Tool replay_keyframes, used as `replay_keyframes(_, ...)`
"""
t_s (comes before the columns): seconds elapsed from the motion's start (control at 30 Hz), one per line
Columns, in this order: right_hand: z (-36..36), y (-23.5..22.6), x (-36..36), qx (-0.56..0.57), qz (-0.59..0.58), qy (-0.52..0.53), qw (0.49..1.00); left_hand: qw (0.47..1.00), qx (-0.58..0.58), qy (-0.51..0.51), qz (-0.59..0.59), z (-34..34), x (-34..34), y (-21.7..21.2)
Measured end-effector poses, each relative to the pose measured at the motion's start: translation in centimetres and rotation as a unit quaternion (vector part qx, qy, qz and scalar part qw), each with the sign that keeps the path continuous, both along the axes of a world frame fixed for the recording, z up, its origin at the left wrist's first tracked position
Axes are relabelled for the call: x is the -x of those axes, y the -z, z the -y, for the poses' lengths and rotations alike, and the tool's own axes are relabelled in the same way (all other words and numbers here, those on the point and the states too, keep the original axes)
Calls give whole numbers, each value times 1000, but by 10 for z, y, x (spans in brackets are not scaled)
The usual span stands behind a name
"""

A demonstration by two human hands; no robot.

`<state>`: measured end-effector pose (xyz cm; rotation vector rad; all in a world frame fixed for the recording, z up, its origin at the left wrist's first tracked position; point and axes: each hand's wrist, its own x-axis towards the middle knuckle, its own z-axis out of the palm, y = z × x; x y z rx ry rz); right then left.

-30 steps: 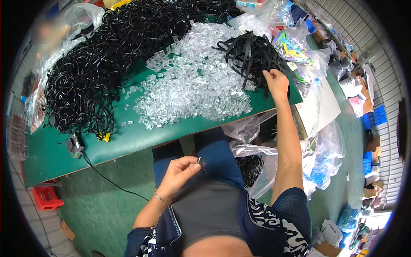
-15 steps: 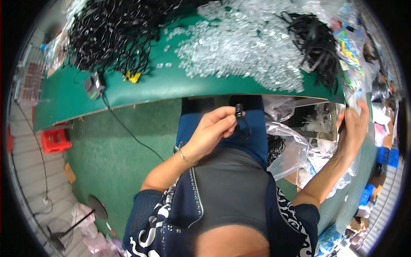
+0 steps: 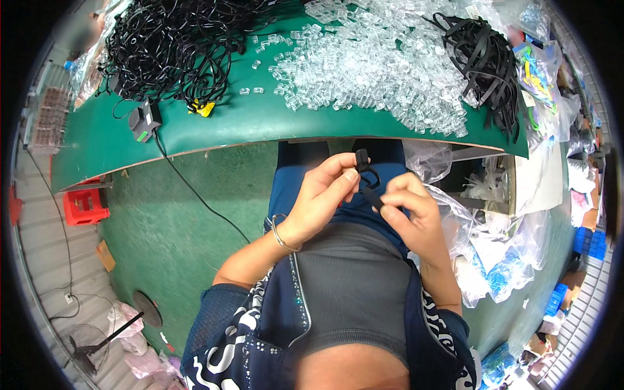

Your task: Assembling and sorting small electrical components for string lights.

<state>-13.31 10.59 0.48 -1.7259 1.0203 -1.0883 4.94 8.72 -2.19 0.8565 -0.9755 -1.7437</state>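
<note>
Between the thumb and fingers of my left hand (image 3: 329, 189) is a black strap (image 3: 371, 195), bent into a small loop just above my lap. A small black block-like piece (image 3: 362, 158) stands up at the fingertips; whether it is part of the strap I cannot tell. My right hand (image 3: 416, 209) is close by on the right, its thumb and fingers pinched on the strap's flat lower end. Beyond both hands, on the green table (image 3: 253, 123), lie a heap of small clear plastic pieces (image 3: 383, 65) and a bundle of flat black straps (image 3: 489, 71).
A tangled pile of black looped cords (image 3: 175, 52) covers the table's far left. Near its front edge sit a small dark device (image 3: 144, 121) with a trailing cable and a yellow piece (image 3: 203, 108). Plastic bags (image 3: 500, 253) crowd the right; a red stool (image 3: 86, 207) stands left.
My right hand has come in from the far right, by the table's corner, to the strap at my left hand. My left hand has barely moved and keeps its hold.
</note>
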Motion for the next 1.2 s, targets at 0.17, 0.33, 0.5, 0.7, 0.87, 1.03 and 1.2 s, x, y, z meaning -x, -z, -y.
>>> replay_keyframes(0.17, 0, 3, -15, -244, 101, 40, 964, 999, 25, -18, 23, -6, 2, 3)
replay_keyframes(0.33, 1, 8, -18, -287, 122, 47, 949, 998, 52, -29, 26, -9, 2, 9)
replay_keyframes(0.5, 1, 10, -20, -320, 103, 39, 941, 997, 51, -58, 29, -11, 3, 12)
replay_keyframes(0.7, 4, 10, -29, -314, 163, 49, 934, 983, 131, -60, 113, -15, 5, 19)
replay_keyframes(0.87, 3, 13, -27, -329, 171, 64, 927, 928, 270, -94, 240, -14, 7, 21)
replay_keyframes(1.03, 1, 22, -27, -348, 192, 86, 914, 877, 358, -125, 294, -14, 14, 25)
replay_keyframes(1.2, -1, 28, -26, -388, 324, 63, 861, 852, 382, -126, 336, -15, 11, 30)
